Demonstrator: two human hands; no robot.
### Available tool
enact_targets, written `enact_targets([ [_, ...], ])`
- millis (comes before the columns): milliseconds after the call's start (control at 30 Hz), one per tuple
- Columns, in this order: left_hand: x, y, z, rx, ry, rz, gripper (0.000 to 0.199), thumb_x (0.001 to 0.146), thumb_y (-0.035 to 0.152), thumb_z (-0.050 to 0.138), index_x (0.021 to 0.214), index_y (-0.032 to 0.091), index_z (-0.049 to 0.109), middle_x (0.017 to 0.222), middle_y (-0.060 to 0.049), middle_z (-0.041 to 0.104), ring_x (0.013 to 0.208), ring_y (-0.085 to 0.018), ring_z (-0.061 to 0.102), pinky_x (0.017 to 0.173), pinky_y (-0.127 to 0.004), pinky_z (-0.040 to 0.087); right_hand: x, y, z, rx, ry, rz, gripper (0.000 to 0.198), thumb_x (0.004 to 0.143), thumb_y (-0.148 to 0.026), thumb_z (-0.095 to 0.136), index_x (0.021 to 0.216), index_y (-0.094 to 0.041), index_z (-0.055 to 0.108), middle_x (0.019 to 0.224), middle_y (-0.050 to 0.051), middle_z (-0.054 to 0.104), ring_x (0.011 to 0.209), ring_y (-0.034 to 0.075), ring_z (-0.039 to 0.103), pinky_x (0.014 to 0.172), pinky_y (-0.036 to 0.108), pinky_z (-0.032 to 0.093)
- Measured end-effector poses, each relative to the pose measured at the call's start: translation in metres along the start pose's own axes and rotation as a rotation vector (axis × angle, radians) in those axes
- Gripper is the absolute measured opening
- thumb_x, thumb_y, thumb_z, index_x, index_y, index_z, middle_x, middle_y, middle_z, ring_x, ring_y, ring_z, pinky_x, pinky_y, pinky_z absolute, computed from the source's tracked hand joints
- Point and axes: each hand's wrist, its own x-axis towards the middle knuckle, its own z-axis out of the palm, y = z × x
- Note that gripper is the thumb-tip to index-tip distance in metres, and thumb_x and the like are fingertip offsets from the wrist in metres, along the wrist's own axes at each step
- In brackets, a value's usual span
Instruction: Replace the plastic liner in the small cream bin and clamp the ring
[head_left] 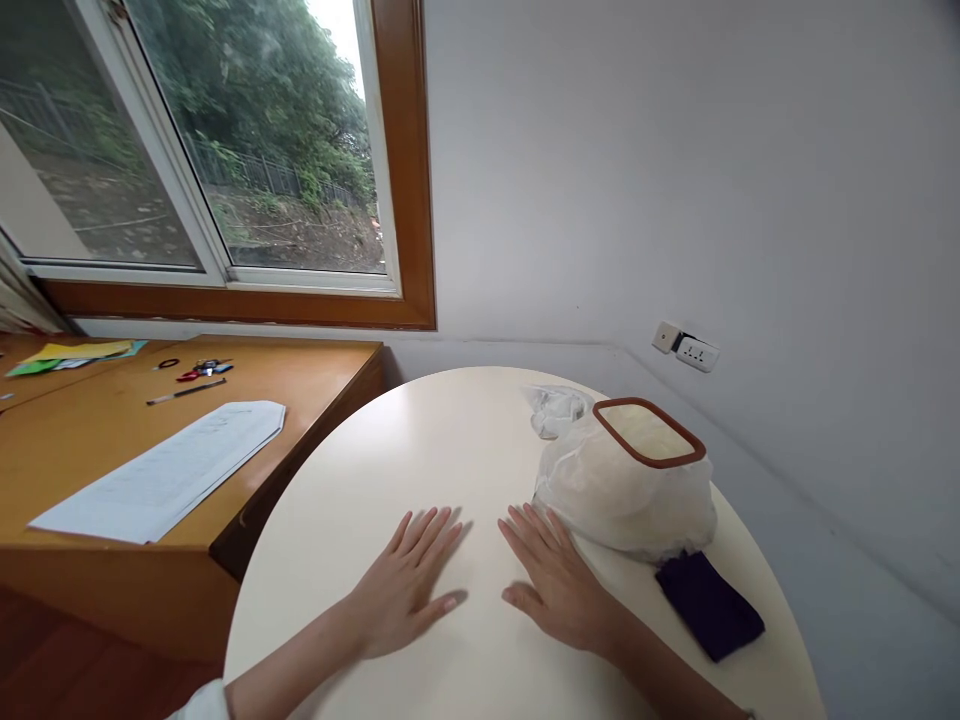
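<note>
Two bare hands in view, both working palm down over one round, off-white desk (450,440). Taking as landmark the one cream container (630,510) wrapped in thin, translucent white plastic, its brown, rounded-rectangular rim (675,462) facing up; it is standing on this desk, near the edge by the wall.

Right hand (562,590): lying just beside the container, on its near left; fingers pointing away from the body, thumb turning inward. Fingertips are coming so close to the plastic that I cannot tell whether they are touching. Left hand (401,585): holding a mirrored pose, well apart from the container, farther left. Both forearms are slanting inward; one white sleeve (202,703) is showing at the left. Fingers of both hands are released, extending straight and slightly spread. Whether the palms are pressing down or barely hovering, cannot tell.

Counts: one crumpled, whitish plastic bundle (559,410) is sitting behind the container, to its left. One folded, dark purple cloth (709,605) is lying just in front, to its right. Two wall fittings (697,353) are showing behind it. Far left of it, one brown wooden desk (322,370) is carrying one dark pen (186,391) and layered white papers (161,475), sheets uncountable.
</note>
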Motion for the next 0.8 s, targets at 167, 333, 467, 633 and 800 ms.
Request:
enact_targets([
  [167, 0.007, 0.002, 0.004, -0.03, -0.02, 0.005, 0.065, 0.088, 0.051, 0.03, 0.14, 0.027, -0.001, 0.146, -0.004, 0.013, 0.133, -0.027, 0.015, 0.106, -0.05, 0.015, -0.001, 0.002, 0.001, 0.012, -0.024, -0.003, 0.063, 0.088, -0.051, 0.028, 0.141, -0.023, 0.008, 0.147, 0.004, 0.013, 0.135, 0.024, 0.007, 0.108, 0.05, 0.01],
  [333, 0.012, 0.004, 0.01, -0.056, -0.061, -0.007, 0.065, 0.089, 0.05, 0.028, 0.14, 0.024, -0.003, 0.147, -0.005, 0.009, 0.134, -0.027, 0.011, 0.107, -0.051, 0.011, 0.001, 0.004, 0.009, 0.035, -0.05, 0.011, 0.062, 0.088, -0.051, 0.027, 0.141, -0.023, 0.009, 0.147, 0.004, 0.012, 0.135, 0.024, 0.006, 0.108, 0.05, 0.009],
  [467, 0.013, 0.003, 0.016, -0.064, -0.045, 0.007, 0.065, 0.089, 0.05, 0.03, 0.14, 0.025, -0.002, 0.146, -0.005, 0.013, 0.133, -0.027, 0.015, 0.107, -0.051, 0.01, 0.001, 0.005, 0.013, 0.048, -0.062, 0.023, 0.059, 0.089, -0.049, 0.027, 0.141, -0.025, 0.012, 0.147, 0.004, 0.014, 0.134, 0.024, 0.01, 0.108, 0.048, 0.011],
  [633, 0.013, 0.001, 0.018, -0.072, -0.046, 0.031, 0.066, 0.088, 0.05, 0.031, 0.14, 0.026, 0.0, 0.145, -0.005, 0.018, 0.132, -0.027, 0.02, 0.107, -0.051, 0.011, 0.002, 0.004, 0.013, 0.056, -0.072, 0.033, 0.057, 0.09, -0.049, 0.025, 0.14, -0.026, 0.013, 0.146, 0.003, 0.016, 0.134, 0.022, 0.013, 0.108, 0.047, 0.012],
  [800, 0.013, 0.002, 0.018, -0.067, -0.024, 0.022, 0.065, 0.088, 0.051, 0.031, 0.14, 0.026, 0.002, 0.145, -0.005, 0.02, 0.132, -0.026, 0.022, 0.107, -0.05, 0.013, 0.003, 0.002, 0.014, 0.049, -0.064, 0.051, 0.056, 0.09, -0.047, 0.025, 0.14, -0.027, 0.014, 0.146, 0.002, 0.016, 0.134, 0.022, 0.014, 0.108, 0.046, 0.013],
])
